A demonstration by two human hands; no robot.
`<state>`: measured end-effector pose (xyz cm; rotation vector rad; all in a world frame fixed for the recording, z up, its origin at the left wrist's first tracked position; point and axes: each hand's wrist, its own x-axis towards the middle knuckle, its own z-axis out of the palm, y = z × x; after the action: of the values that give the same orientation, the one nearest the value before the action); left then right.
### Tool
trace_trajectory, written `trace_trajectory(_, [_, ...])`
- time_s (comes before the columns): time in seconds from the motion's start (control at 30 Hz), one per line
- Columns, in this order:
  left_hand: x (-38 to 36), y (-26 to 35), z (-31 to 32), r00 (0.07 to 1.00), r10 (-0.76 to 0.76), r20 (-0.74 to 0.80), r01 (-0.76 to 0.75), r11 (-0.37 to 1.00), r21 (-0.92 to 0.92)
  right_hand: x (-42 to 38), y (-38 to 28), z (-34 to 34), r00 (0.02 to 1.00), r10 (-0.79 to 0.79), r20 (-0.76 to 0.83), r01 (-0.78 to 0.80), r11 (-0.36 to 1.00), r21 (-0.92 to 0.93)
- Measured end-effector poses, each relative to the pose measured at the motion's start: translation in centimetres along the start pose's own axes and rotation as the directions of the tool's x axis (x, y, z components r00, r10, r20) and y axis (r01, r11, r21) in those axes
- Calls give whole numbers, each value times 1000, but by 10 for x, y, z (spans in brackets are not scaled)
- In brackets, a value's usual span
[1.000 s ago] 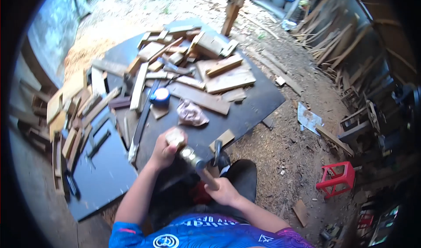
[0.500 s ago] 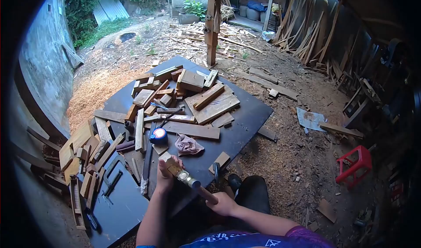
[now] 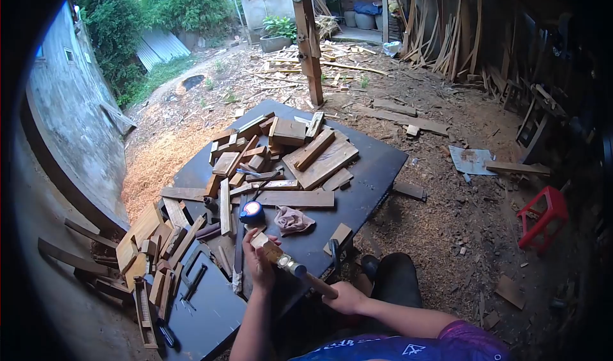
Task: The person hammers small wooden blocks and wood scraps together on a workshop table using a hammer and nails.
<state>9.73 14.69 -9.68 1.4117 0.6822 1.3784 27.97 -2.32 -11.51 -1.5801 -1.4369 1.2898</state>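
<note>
My right hand (image 3: 345,298) is wrapped round the wooden handle of a hammer (image 3: 319,286), low in front of my body. The metal hammer head (image 3: 290,264) overlaps the near end of a pale wooden block (image 3: 269,248). My left hand (image 3: 258,266) grips that block, thumb on the near side and fingertips showing at the far side. Just beyond it on the dark table (image 3: 377,163) stand a blue tape measure (image 3: 251,213) and a crumpled pinkish rag (image 3: 294,220).
Wood offcuts (image 3: 287,133) are heaped at the table's far side, with more pieces at its left. A C-clamp (image 3: 191,278) lies at the left. A wooden post (image 3: 310,54) stands behind the table. On the ground at the right sits a red plastic stool (image 3: 543,217).
The view has tilted up and shifted left, so the scene sits lower and further right. Both hands keep hold of the hammer and block; the left fingers look slightly more spread.
</note>
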Motion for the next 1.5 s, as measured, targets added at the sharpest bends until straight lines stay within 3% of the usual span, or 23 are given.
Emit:
trace_trajectory(0.17, [-5, -1, 4, 993, 66, 98, -79, 987, 142, -3, -3, -2, 998, 57, 14, -57, 998, 3])
trace_trajectory(0.3, [-5, -9, 1, 992, 103, 71, -117, 962, 245, -1, -3, -1, 999, 44, 5, -44, 999, -7])
trace_trajectory(0.47, [2, -6, 6, 997, 5, -76, 0, 997, 74, 4, -11, -2, 998, 55, 1, -55, 997, -55])
trace_trajectory(0.53, [6, -9, 6, 995, -11, -102, 16, 999, 51, 5, -22, -5, 998, 55, 18, -55, 998, 11])
trace_trajectory(0.67, [10, -13, 2, 992, -33, -120, 32, 999, -5, 12, -23, -5, 992, 100, 82, -95, 993, -66])
trace_trajectory(0.73, [11, -14, 1, 994, -53, -100, 50, 998, -34, 12, -29, -4, 999, 42, 3, -42, 999, -23])
trace_trajectory(0.93, [16, -16, -4, 990, -119, -72, 109, 985, -134, 19, -17, -1, 999, 25, 29, -22, 995, -98])
trace_trajectory(1.07, [22, -10, -4, 985, -169, -39, 158, 968, -196, 22, -22, 3, 999, 53, 2, -53, 998, -26])
trace_trajectory(1.13, [29, -12, -7, 976, -204, -81, 194, 974, -118, 24, -29, 1, 997, 79, -26, -81, 993, -82])
trace_trajectory(1.2, [31, -13, -11, 974, -207, -91, 206, 978, -19, 27, -24, 3, 996, 94, 6, -94, 995, 33])
trace_trajectory(1.27, [34, -4, -12, 978, -185, -97, 197, 972, 126, 29, -22, 3, 998, 69, -3, -68, 997, 30])
trace_trajectory(1.3, [35, -4, -15, 981, -183, -68, 190, 975, 111, 30, -22, 4, 998, 67, 18, -68, 998, 19])
trace_trajectory(1.37, [37, -4, -14, 976, -187, -108, 197, 976, 95, 30, -22, 3, 968, 225, 110, -246, 939, 242])
trace_trajectory(1.4, [38, -7, -14, 978, -171, -117, 182, 980, 86, 30, -23, 1, 967, 228, 115, -249, 941, 230])
trace_trajectory(1.47, [36, -8, -14, 976, -166, -137, 175, 983, 54, 30, -27, -4, 920, 272, 283, -382, 786, 486])
trace_trajectory(1.5, [35, -7, -13, 976, -161, -146, 167, 985, 32, 29, -26, -7, 918, 275, 287, -385, 792, 473])
